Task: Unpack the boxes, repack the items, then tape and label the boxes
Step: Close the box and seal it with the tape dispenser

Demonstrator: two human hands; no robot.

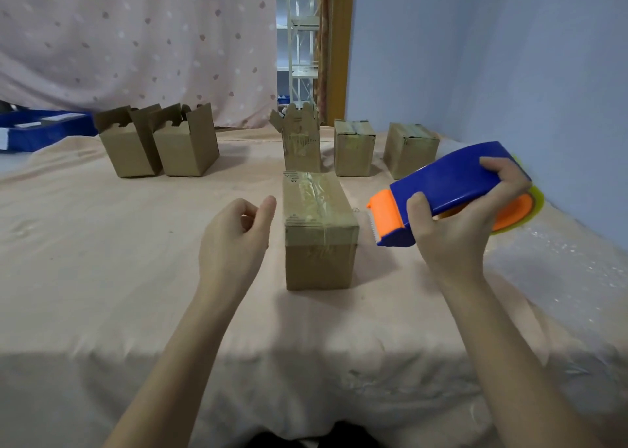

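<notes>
A closed cardboard box (319, 230) with clear tape along its top stands in the middle of the cloth-covered table. My right hand (455, 223) grips a blue and orange tape dispenser (448, 189), held in the air just right of the box with its orange cutter end pointing at the box. My left hand (234, 240) hovers just left of the box, fingers loosely curled, holding nothing and not touching the box.
Two open boxes (159, 145) stand at the back left. An open box (300, 141) and two taped boxes (353, 148) (409, 148) line the back right. A blue tray (40, 128) sits at far left. Bubble wrap (557, 264) lies on the right.
</notes>
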